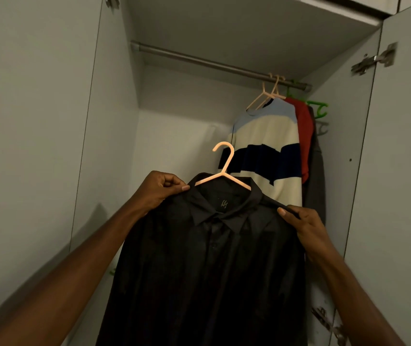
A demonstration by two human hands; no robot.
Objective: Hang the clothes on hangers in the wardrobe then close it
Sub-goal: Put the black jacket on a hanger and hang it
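A black collared shirt (214, 258) hangs on a pale pink hanger (224, 168) in front of the open wardrobe. My left hand (162, 188) pinches the shirt's left shoulder. Over on the other side, my right hand (301, 221) pinches the right shoulder. The hanger's hook points up, well below the metal rail (199, 59). At the rail's right end hang a blue, cream and navy striped sweater (266, 151), a red garment (304, 131) and a dark grey one (318, 176).
The left door (37, 121) and the right door (404, 171) both stand open. A green hanger (320, 108) hangs at the far right of the rail. A shelf (249, 23) closes the space above the rail, whose left half is bare.
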